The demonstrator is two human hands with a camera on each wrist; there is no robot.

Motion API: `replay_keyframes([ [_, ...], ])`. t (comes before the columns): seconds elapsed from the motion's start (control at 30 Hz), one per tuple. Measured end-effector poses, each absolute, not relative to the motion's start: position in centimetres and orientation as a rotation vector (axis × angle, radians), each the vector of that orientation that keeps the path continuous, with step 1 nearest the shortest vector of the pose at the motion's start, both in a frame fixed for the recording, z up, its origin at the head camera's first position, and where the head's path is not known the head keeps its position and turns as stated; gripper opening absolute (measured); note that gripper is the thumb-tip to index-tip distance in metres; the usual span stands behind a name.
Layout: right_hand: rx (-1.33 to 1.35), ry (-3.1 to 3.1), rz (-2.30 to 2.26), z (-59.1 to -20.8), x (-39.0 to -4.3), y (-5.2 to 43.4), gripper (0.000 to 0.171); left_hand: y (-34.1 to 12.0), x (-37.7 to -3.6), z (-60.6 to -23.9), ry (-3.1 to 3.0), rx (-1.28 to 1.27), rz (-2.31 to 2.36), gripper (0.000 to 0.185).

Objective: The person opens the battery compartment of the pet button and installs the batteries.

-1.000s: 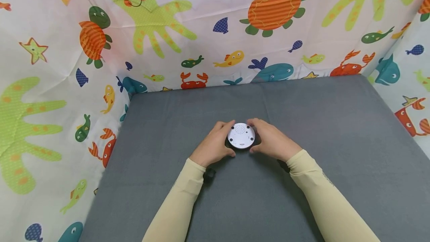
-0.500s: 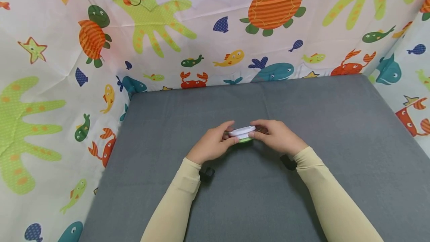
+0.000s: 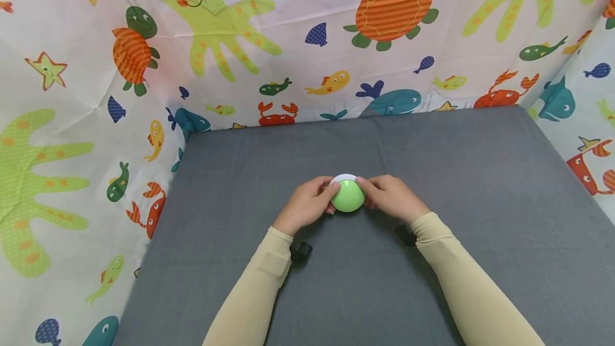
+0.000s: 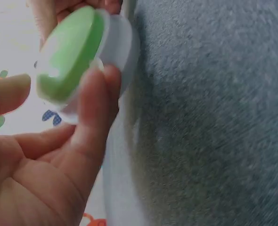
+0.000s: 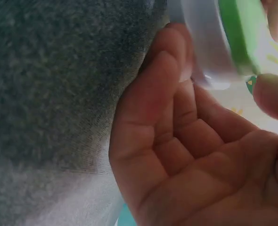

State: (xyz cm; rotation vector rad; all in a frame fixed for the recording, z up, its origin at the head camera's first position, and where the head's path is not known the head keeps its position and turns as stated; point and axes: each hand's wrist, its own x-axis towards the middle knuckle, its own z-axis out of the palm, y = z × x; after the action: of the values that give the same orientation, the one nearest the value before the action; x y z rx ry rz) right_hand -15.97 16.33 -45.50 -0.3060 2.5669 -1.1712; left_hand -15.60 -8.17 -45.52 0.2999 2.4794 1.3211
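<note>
the left hand (image 3: 307, 206) and the right hand (image 3: 391, 199) met near the middle of the grey desk (image 3: 480, 202), both pinching one small round gadget (image 3: 348, 195) between thumb and curled fingertips. the left hand gripped it from its 9 o'clock side, the right from 3 o'clock. in the head view its green domed face was turned toward the wearer, with a thin white rim showing at 12 o'clock.

the left wrist view showed the gadget (image 4: 77, 56) tilted on edge, green dome on one face and white body behind it, a left fingertip (image 4: 97, 101) on the rim and the thumb apart from it. the right wrist view showed the same piece (image 5: 224, 37), blurred, resting against the right hand's fingertips (image 5: 169, 61), palm open below. whether it touched the desk or hung just above it could not be told.

no brand, label or writing could be read on it.

one second before, the gadget lay with its flat white underside up, showing a dotted grille and small dark feet; half a second before, it stood edge-on between the hands; here it had been turned over to the green side.

cream sleeves (image 3: 259, 292) covered both forearms. beyond the desk, from 9 through 12 to 3 o'clock, hung a white curtain (image 3: 307, 41) printed with sea creatures.
</note>
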Motion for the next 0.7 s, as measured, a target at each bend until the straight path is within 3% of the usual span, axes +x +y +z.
replay_keyframes([
  [0.17,-0.357,2.591,-1.081,-45.9,-16.0,16.1,0.046,-7.8,-15.6,-46.1,2.592,0.389,1.152,0.075],
  [0.27,-0.372,2.595,-1.038,-46.1,-15.9,15.9,0.059,-7.7,-15.6,-46.6,2.650,0.452,1.077,0.082],
  [0.37,-0.384,2.612,-1.015,-46.3,-15.7,15.8,0.079,-7.6,-15.6,-46.8,2.673,0.481,1.037,0.082],
  [0.57,-0.438,2.645,-0.988,-46.8,-15.5,15.3,0.062,-7.8,-15.6,-47.1,2.699,0.528,0.996,0.077],
  [0.7,-0.444,2.675,-0.954,-47.0,-15.4,15.8,0.064,-8.7,-15.5,-47.3,2.729,0.509,0.974,0.073],
])
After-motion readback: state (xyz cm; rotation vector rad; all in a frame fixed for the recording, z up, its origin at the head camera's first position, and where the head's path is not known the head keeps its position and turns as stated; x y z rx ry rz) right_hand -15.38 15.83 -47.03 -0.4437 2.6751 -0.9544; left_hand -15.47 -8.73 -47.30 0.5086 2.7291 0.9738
